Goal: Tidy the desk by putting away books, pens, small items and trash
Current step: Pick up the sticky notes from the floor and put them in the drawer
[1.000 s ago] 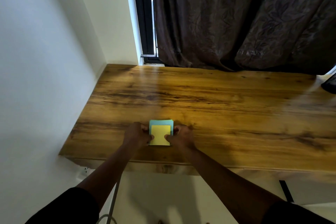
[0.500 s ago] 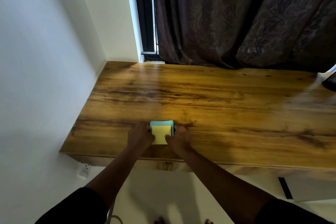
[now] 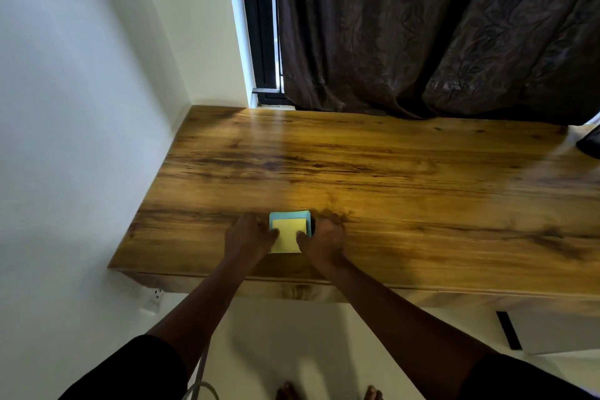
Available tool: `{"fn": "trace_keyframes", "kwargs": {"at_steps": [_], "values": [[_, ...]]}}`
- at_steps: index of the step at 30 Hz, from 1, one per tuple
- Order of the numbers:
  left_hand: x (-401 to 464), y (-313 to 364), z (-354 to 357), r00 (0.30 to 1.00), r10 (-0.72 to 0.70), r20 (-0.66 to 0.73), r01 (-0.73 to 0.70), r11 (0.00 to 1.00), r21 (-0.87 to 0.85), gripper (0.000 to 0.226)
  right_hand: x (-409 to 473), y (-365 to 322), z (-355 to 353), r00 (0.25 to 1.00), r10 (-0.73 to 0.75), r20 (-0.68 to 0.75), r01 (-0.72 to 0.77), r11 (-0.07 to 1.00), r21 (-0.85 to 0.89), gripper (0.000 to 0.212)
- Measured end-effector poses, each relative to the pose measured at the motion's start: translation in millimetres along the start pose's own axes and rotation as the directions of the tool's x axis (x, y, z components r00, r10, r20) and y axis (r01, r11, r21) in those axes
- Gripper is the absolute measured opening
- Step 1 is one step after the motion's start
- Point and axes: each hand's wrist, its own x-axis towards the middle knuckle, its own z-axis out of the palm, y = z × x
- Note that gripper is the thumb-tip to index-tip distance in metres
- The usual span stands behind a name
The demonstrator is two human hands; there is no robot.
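Note:
A small stack of sticky notes point(image 3: 288, 234), a yellow pad on top of a slightly larger light-blue pad, lies on the wooden desk point(image 3: 389, 178) near its front edge. My left hand point(image 3: 248, 237) presses against the stack's left side, thumb on the yellow pad. On the stack's right side my right hand point(image 3: 324, 237) grips it the same way, thumb on top. Both hands rest on the desk with fingers curled around the stack. The lower edge of the stack is partly hidden by my thumbs.
A white wall runs along the desk's left side. Dark curtains point(image 3: 438, 29) hang behind the desk, beside a window frame point(image 3: 263, 26). A dark object point(image 3: 591, 143) shows at the far right edge. A wall socket point(image 3: 156, 297) and a cable sit below the desk.
The stack and both hands stay at nearly the same spot on the desk; the view has shifted slightly. My grip on the stack looks the same.

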Motion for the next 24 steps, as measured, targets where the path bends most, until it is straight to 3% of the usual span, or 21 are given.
{"fn": "trace_keyframes", "kwargs": {"at_steps": [4, 7, 10, 13, 16, 20, 24], "values": [[-49.1, -6.1, -9.2, 0.959, 0.047, -0.281, -0.150, 0.922, -0.358, 0.018, -37.3, 4.7, -8.5, 0.957, -0.215, -0.193, 0.214, 0.977, -0.026, 0.039], [-80.5, -25.5, 3.2, 0.967, 0.078, -0.240, -0.215, 0.756, -0.618, 0.025, -65.0, 9.5, 1.4, 0.939, -0.322, -0.124, 0.332, 0.941, 0.071, 0.015], [-108.5, -44.9, 20.2, 0.995, 0.035, -0.088, -0.089, 0.654, -0.751, 0.040, -90.2, 22.2, 21.3, 0.939, -0.340, 0.045, 0.327, 0.927, 0.182, 0.021], [-123.4, -60.7, 46.8, 0.990, -0.090, 0.106, 0.139, 0.606, -0.783, 0.029, -102.4, 46.0, 48.0, 0.928, -0.264, 0.264, 0.161, 0.921, 0.356, 0.014], [-116.9, -66.1, 72.3, 0.900, -0.263, 0.349, 0.436, 0.484, -0.759, 0.022, -100.0, 61.2, 63.5, 0.881, -0.120, 0.458, -0.083, 0.913, 0.400, 0.012], [-97.7, -64.0, 97.5, 0.689, -0.361, 0.628, 0.708, 0.148, -0.691, 0.021, -83.1, 63.7, 73.9, 0.797, 0.109, 0.594, -0.430, 0.793, 0.432, 0.020], [-84.7, -62.6, 107.7, 0.553, -0.375, 0.744, 0.747, -0.173, -0.642, 0.013, -74.1, 67.7, 83.1, 0.633, 0.264, 0.728, -0.708, 0.578, 0.406, 0.031]]}}
